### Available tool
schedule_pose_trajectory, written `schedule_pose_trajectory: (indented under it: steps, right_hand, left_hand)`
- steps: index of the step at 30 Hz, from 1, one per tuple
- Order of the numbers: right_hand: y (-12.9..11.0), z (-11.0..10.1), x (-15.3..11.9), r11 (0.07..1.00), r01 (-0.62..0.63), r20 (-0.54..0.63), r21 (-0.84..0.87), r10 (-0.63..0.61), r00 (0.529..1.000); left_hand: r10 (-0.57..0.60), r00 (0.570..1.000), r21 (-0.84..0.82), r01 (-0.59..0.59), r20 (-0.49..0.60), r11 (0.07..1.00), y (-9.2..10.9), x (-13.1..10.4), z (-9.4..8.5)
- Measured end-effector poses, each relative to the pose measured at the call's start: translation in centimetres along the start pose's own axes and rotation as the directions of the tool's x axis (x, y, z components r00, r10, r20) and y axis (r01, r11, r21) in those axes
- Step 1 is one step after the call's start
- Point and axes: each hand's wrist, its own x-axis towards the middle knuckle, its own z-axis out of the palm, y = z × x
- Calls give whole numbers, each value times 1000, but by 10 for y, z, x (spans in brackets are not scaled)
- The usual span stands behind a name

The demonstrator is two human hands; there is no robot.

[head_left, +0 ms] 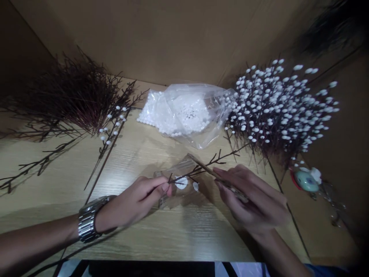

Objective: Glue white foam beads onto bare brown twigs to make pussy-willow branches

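My left hand (144, 196), with a metal watch (93, 219) on the wrist, pinches the lower end of a dark brown artificial twig (211, 161). The twig slants up to the right and carries no white berries. In my right hand (250, 196) is a thin brown stick (204, 166), held like a pen, its tip lying across or just above the twig; which one I cannot tell. Beneath them lies a clear plastic piece (175, 200) bearing two white blobs (181, 182), perhaps glue.
An open clear bag of small white balls (178, 111) lies behind my hands. Bare dark twigs (77, 96) are heaped at left, near one white-tipped sprig (117, 123). A big bunch of white-tipped twigs (279, 104) stands right, with a greenish trinket (307, 181) beside it.
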Motion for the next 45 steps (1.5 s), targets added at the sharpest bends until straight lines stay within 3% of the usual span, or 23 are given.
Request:
schedule_pose_trajectory:
  steps: [7,11,16,20,24,29,33,38,45]
  right_hand:
    - [2,-6,-2,999,-29,157,-20,32,987]
    - [2,-3,-2,1000,-1,28,-20,2,1000]
    - [2,-2,-1,1000,0,99,-10,1,995]
    - [1,-2,0,1000,15,19,-6,-14,1000]
    - [0,-1,1,1000,-9,67,-8,10,998]
    - [-2,1,2,999,0,-14,-40,0,1000]
    - [-3,1,4,997,-4,7,-76,5,1000]
    - [-4,2,5,994,7,-72,-106,-14,997]
    - [-5,2,6,994,8,-79,-107,-17,997]
  left_hand:
    - [-18,1000,-18,19,16,1000,0,-3,0]
    - [-25,1000,-16,25,17,1000,0,-1,1]
    - [-17,1000,0,17,13,1000,0,1,0]
    - [-21,1000,1,21,15,1000,0,0,-1]
    - [-20,1000,-7,20,18,1000,1,0,-1]
    - [-8,1000,-22,9,15,1000,0,1,0]
    - [-22,1000,-32,23,19,999,0,0,0]
    - [-21,1000,-39,22,19,999,0,-2,0]
    - [-28,999,-17,29,22,999,-1,0,0]
